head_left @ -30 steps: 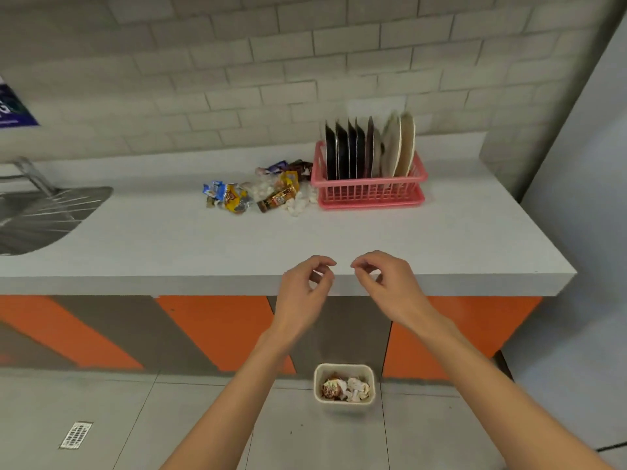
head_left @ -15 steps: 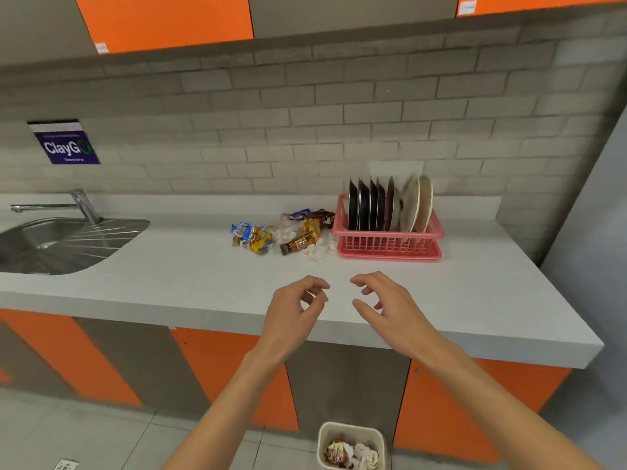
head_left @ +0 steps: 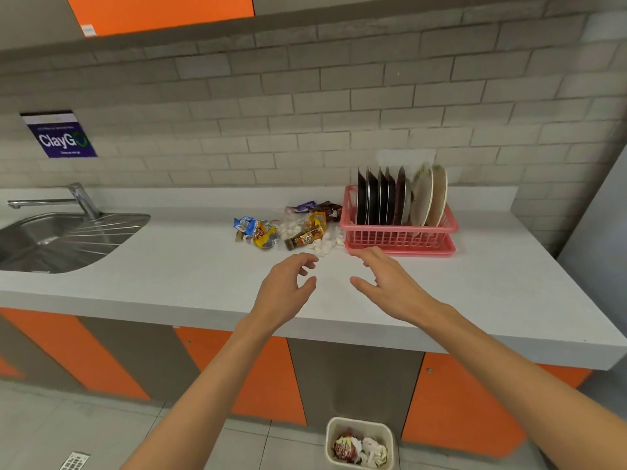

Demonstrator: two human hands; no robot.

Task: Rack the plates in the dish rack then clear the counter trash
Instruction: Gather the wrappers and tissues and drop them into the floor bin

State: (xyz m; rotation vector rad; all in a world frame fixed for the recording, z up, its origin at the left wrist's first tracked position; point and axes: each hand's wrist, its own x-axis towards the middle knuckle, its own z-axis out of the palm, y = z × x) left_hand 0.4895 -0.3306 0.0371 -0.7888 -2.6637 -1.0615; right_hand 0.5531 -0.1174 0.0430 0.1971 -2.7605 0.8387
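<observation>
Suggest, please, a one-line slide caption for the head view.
Left hand and right hand hover empty over the counter near wrappers beside the pink dish rack holding plates.

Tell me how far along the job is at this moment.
Done: the plates stand in the rack, none on the counter. In hand: nothing; the left hand and right hand hover empty and open, just short of the trash. Left: that trash, piled beside the rack, must go to the bin, which already holds some.
</observation>
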